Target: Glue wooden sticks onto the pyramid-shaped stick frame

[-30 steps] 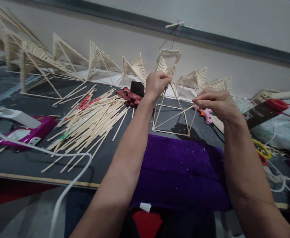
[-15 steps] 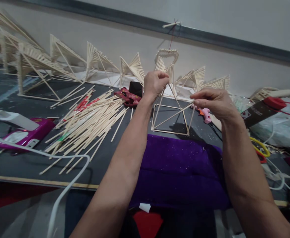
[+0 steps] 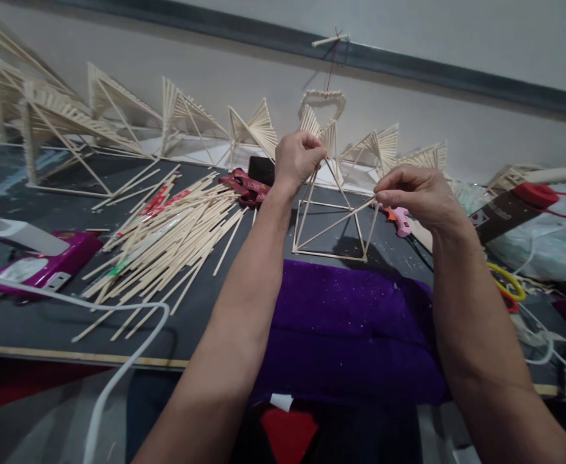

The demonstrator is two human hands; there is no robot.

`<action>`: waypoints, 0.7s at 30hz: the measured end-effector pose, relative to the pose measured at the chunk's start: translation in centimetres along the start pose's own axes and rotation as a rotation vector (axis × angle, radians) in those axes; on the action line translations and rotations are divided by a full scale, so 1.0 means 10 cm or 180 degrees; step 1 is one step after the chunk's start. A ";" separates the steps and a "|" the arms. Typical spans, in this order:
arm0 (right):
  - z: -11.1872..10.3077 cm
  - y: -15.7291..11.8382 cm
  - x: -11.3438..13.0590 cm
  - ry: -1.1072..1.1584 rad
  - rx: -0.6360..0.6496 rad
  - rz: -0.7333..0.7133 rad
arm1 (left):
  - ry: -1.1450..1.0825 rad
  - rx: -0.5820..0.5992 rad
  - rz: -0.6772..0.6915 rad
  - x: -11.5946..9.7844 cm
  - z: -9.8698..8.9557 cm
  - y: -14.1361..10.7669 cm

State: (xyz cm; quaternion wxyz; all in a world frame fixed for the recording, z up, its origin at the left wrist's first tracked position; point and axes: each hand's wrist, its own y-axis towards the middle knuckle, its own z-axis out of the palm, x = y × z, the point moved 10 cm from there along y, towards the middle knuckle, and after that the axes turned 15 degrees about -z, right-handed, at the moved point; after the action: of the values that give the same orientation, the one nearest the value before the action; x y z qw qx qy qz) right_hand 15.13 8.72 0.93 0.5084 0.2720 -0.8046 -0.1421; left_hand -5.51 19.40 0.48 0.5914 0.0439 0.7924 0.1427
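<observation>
A frame of thin wooden sticks (image 3: 329, 256) stands on the dark table, with a square base and slanted sticks rising from its corners. My left hand (image 3: 300, 158) pinches the top of the frame on its left side, where slanted sticks meet. On the right, my right hand (image 3: 409, 193) has thumb and fingertips closed on the upper end of a slanted stick (image 3: 336, 223) of that frame. The fingers hide the exact joints. Just beyond the right fingertips lies a pink glue gun (image 3: 400, 220).
Loose sticks (image 3: 167, 251) are heaped at left beside a purple power strip (image 3: 46, 261) and white cable (image 3: 133, 354). A purple cloth (image 3: 351, 328) lies in front. Several finished stick models (image 3: 254, 129) line the wall. A dark bottle (image 3: 510, 209) leans at right.
The view has shifted slightly, so everything sits a little further left and up. Both hands keep their pinch on the stick frame, with hardly any movement.
</observation>
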 end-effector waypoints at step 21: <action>-0.03 0.03 0.10 -0.0338 -0.0001 -0.0276 | -0.0005 -0.0044 0.0004 0.01 0.00 0.02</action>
State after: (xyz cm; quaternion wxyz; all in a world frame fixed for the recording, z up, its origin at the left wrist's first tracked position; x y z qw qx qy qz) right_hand 14.97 8.38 1.97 0.4585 0.2985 -0.8178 -0.1784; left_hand -5.57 19.60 0.48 0.5922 0.0403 0.7910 0.1485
